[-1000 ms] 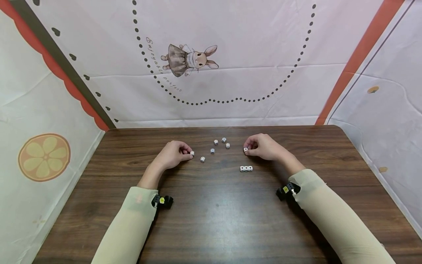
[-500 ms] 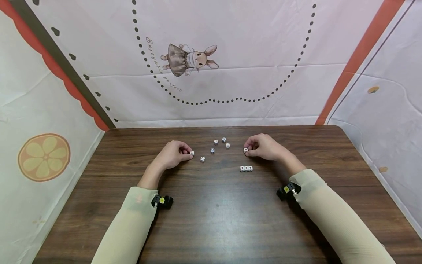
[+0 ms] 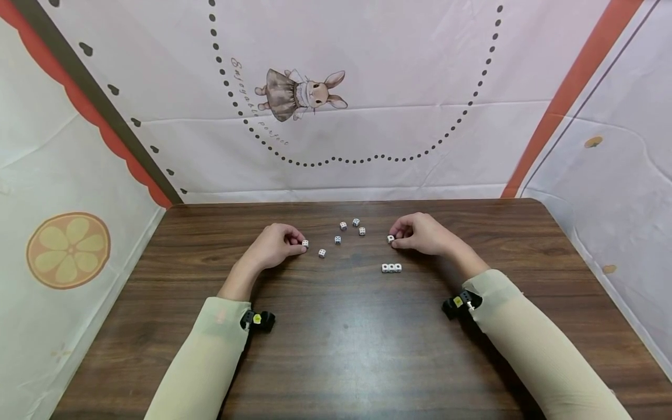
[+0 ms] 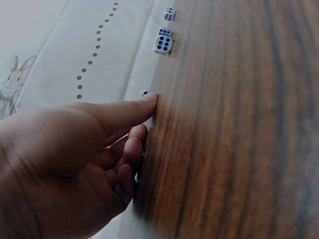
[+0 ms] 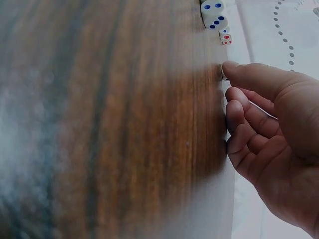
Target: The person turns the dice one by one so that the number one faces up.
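My left hand (image 3: 273, 246) pinches a white die (image 3: 305, 244) between thumb and fingers at the left of the dice group. In the left wrist view the thumb (image 4: 127, 115) covers most of that die. Across the group, my right hand (image 3: 422, 234) pinches another die (image 3: 391, 239), nearly hidden behind the thumb in the right wrist view. Several loose dice lie between the hands, among them one die (image 3: 322, 254) close to the left hand. Three dice stand side by side in a short row (image 3: 391, 268), nearer to me than the right hand.
The dark wooden table (image 3: 336, 361) reaches back to a white printed cloth (image 3: 399, 70) hanging behind it. More cloth flanks the table on both sides. A black wrist camera sits at the left cuff (image 3: 257, 320) and another at the right cuff (image 3: 462, 303).
Both hands keep their grip on their dice and stay almost in place. The right wrist shifts very slightly to the right. The loose dice and the row lie as before.
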`<state>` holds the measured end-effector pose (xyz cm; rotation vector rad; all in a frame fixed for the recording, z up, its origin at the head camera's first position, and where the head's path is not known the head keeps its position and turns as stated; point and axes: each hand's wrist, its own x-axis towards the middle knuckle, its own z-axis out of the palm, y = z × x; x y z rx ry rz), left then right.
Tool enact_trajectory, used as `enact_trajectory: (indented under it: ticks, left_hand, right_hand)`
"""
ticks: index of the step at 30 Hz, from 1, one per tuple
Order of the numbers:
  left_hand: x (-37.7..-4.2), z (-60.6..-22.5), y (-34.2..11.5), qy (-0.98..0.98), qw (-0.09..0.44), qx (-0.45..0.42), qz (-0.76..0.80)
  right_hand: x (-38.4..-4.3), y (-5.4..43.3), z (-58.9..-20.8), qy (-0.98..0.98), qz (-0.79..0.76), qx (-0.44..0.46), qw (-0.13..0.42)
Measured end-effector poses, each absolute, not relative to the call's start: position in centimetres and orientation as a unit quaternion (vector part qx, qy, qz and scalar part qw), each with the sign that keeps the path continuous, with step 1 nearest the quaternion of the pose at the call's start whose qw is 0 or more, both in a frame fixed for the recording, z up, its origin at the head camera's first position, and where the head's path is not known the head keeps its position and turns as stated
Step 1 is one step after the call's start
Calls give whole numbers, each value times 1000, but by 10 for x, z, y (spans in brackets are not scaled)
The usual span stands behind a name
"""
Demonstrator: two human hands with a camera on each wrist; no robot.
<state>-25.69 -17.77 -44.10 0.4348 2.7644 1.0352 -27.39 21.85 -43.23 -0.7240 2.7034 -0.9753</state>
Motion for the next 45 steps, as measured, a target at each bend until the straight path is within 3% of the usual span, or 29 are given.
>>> enact_trajectory:
  ticks: [33,45]
  left_hand:
    - [-258,-441,-178,924,76,149,344]
    - [-258,-441,-177,924,77,148,344]
  right_hand:
    - [-248,236,-427,910,-316,-260,68]
    - [-229,246,-426,904,-325,-259,98]
